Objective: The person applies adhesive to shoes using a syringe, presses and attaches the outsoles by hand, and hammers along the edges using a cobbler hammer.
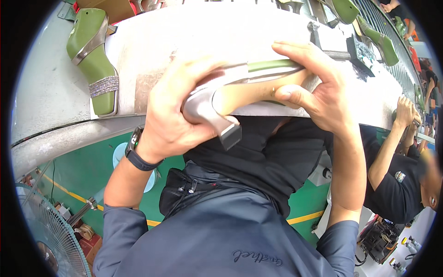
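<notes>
Between my two hands is a heeled sandal (240, 95), turned on its side above the table's near edge. Its tan sole faces me, and its silver-covered heel ends in a black tip pointing down and right. Green of a shoe last shows along its far side. My left hand (173, 108) is wrapped round the silver heel end. At the toe end, my right hand (318, 85) grips with the thumb on the sole and fingers over the far side. Another sandal on a green last (94, 60), with silver and glittery straps, lies left of my left hand.
On the white table (207, 27) beyond my hands lie a hammer (334, 55) and a dark block (362, 57). More green lasts (380, 44) stand by a ribbed conveyor at right. A co-worker (392, 171) sits close on my right. A fan (50, 235) stands lower left.
</notes>
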The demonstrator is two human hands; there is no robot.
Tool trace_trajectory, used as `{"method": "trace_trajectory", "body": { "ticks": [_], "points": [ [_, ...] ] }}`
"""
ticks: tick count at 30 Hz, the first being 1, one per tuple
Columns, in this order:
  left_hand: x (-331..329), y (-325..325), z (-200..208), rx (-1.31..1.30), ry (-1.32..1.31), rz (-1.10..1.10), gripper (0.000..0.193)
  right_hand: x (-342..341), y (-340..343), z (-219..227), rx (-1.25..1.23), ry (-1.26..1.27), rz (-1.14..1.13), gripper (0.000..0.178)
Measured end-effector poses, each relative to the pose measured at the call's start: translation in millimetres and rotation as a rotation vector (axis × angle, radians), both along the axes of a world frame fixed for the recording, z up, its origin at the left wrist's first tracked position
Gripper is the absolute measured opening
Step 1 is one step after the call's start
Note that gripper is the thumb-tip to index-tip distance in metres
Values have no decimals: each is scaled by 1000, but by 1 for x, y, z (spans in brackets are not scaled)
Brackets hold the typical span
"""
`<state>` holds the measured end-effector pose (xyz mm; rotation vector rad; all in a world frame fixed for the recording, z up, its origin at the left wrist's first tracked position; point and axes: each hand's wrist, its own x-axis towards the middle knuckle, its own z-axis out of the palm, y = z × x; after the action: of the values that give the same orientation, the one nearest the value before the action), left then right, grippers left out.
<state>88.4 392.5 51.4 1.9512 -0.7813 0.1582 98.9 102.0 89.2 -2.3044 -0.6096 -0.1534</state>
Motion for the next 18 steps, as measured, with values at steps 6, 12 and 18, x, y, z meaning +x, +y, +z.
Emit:
{"method": "trace_trajectory", "body": {
  "ticks": [6, 12, 18],
  "points": [
    [1, 1, -9, 33, -152, -76, 74, -5, 9, 15, -103, 50, 57, 46],
    [1, 0, -11, -27, -177, -62, 67, 4, 22, 30, -101, 178, -6, 39],
    [0, -7, -16, -46, -244, -16, 64, 11, 23, 22, -93, 141, 148, 54]
  ]
}}
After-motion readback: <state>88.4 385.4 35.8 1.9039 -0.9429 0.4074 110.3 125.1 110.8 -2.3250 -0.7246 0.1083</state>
